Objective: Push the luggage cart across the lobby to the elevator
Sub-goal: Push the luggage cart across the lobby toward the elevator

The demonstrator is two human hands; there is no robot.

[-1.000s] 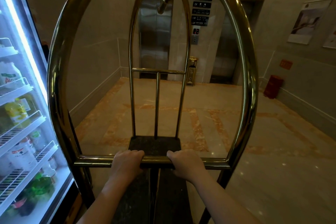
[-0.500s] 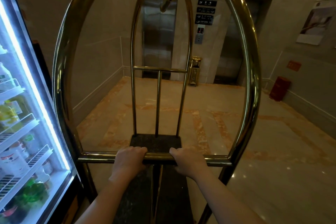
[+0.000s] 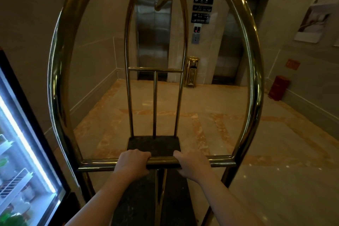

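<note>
A brass luggage cart (image 3: 254, 86) with two tall arched hoops and a dark carpeted deck fills the view in front of me. My left hand (image 3: 133, 163) and my right hand (image 3: 190, 165) both grip its near horizontal bar (image 3: 162, 161), close together at the middle. The deck carries no bags. Straight ahead, seen through the hoops, stand two steel elevator doors: the left elevator (image 3: 154, 35) and the right elevator (image 3: 229, 49), both closed. A call panel (image 3: 196, 35) hangs on the wall between them.
A lit glass-door drinks fridge (image 3: 23, 161) stands close on my left, beside the cart's hoop. A brass ash bin (image 3: 192, 71) sits between the elevators. A red box (image 3: 278, 88) rests against the right wall. Marble floor (image 3: 275, 152) stretches ahead.
The cart and I have rolled forward: the elevators look nearer and the fridge has slid back out of view on the left. Both hands keep the same grip.
</note>
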